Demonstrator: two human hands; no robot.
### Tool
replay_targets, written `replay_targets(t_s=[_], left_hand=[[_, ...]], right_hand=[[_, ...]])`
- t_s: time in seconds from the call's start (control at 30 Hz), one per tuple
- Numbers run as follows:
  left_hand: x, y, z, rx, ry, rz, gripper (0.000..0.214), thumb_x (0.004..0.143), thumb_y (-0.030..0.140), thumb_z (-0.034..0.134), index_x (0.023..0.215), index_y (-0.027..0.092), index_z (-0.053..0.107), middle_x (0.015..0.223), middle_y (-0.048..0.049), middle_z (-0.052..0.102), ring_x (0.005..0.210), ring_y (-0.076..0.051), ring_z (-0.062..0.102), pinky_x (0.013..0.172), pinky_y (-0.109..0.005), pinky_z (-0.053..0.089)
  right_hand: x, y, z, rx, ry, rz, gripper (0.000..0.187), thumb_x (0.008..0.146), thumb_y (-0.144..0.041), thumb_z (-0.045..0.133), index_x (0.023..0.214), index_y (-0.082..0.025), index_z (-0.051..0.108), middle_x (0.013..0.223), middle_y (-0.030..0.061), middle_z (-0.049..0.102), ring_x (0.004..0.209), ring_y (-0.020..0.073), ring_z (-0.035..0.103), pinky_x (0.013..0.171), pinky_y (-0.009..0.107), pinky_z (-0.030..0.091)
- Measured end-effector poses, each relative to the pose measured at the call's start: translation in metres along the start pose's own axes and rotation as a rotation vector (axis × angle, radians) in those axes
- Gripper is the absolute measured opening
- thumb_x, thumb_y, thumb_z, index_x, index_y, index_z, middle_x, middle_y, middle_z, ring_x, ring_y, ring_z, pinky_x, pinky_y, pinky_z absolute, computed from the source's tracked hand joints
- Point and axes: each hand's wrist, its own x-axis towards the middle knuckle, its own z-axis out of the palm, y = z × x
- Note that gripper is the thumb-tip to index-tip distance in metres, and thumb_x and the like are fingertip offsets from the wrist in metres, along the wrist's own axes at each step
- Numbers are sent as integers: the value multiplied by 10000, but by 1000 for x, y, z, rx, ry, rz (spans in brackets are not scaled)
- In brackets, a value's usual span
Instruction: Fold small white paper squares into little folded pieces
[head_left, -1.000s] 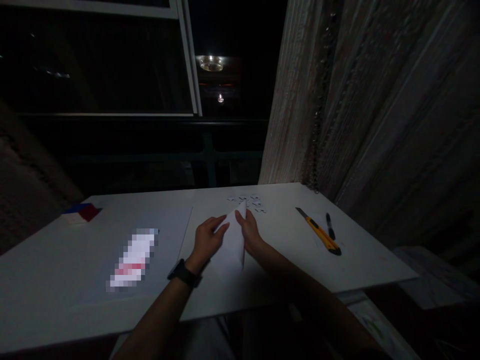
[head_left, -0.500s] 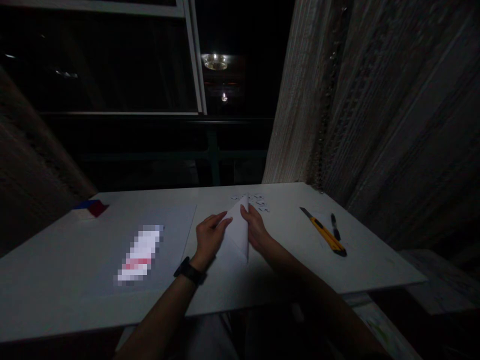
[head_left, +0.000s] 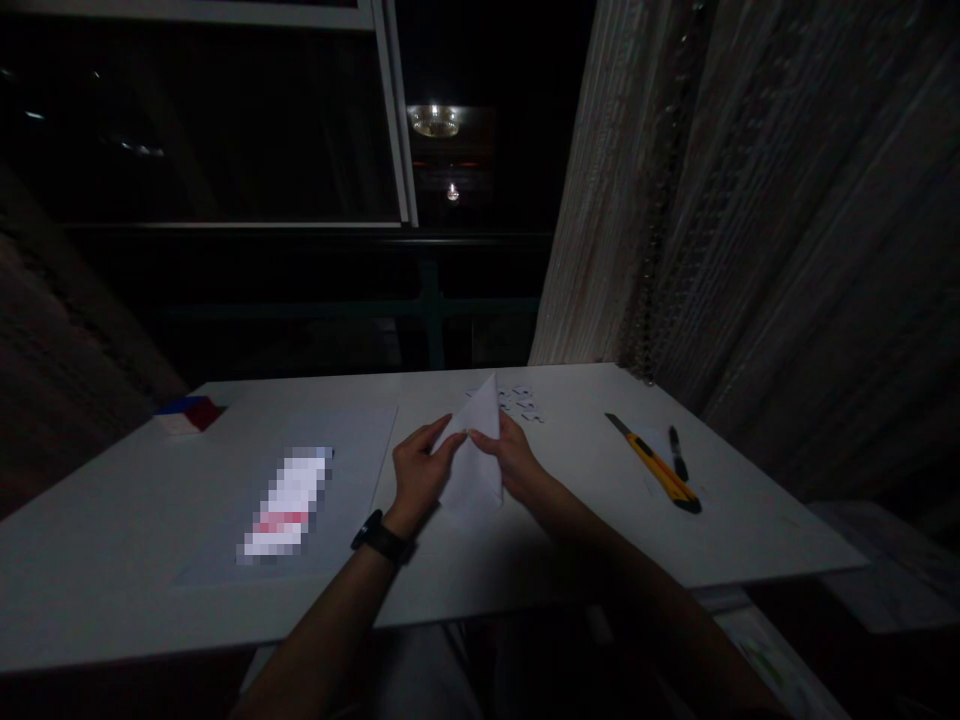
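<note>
A folded sheet of white paper (head_left: pixel 474 475), pointed at the top, is held up between my two hands over the table. My left hand (head_left: pixel 424 465) grips its left side, thumb on the near face; a dark watch is on that wrist. My right hand (head_left: pixel 519 455) closes on the right edge, its thumb pressed to the near face close to the left thumb. Fingers behind the paper are hidden. Just beyond the paper lie several small white pieces with dark marks (head_left: pixel 529 403), partly covered by it.
On the white table (head_left: pixel 570 560), a yellow utility knife (head_left: pixel 660 470) with its blade out and a black marker (head_left: pixel 678 453) lie right. At left are a bright pixelated screen (head_left: pixel 285 505) on a pale sheet (head_left: pixel 367 450) and a blue, red and white block (head_left: pixel 187 414). Curtains hang at both sides.
My right thumb has moved down and left across the paper, nearer my left thumb. The paper's lower part has shifted and looks wider. The view has moved slightly.
</note>
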Motion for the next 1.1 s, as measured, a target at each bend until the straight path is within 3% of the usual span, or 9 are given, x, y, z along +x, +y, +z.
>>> replay_targets(t_s=[0.3,0.5,0.77,1.1], left_hand=[[-1,-2,1,-73,-6,-68,371,703,349,645,1029,171,660,923,-70,697,795,-187,640,700,-290,505],[-1,-2,-1,-56,-26,-44,283,737,338,610,960,183,689,858,-52,704,726,-158,637,666,-266,499],[-1,-4,2,-108,-5,-154,303,708,371,631,927,172,700,879,-70,710,794,-207,658,712,-313,522],[-2,-8,4,-43,37,-113,260,745,366,595,903,192,705,889,-56,709,816,-195,656,759,-316,512]], right_hand=[[1,1,0,3,48,-23,378,558,-226,723,890,-201,543,847,31,671,771,204,632,730,357,489],[-1,2,2,17,38,-27,384,552,-222,735,888,-195,551,835,32,675,736,202,638,713,358,492],[-4,-4,4,-5,42,-1,407,498,-206,762,849,-186,557,809,31,673,749,212,633,711,357,486],[-2,-1,-2,-69,-5,30,465,473,-185,771,890,-172,565,863,45,679,780,212,629,746,360,486]])
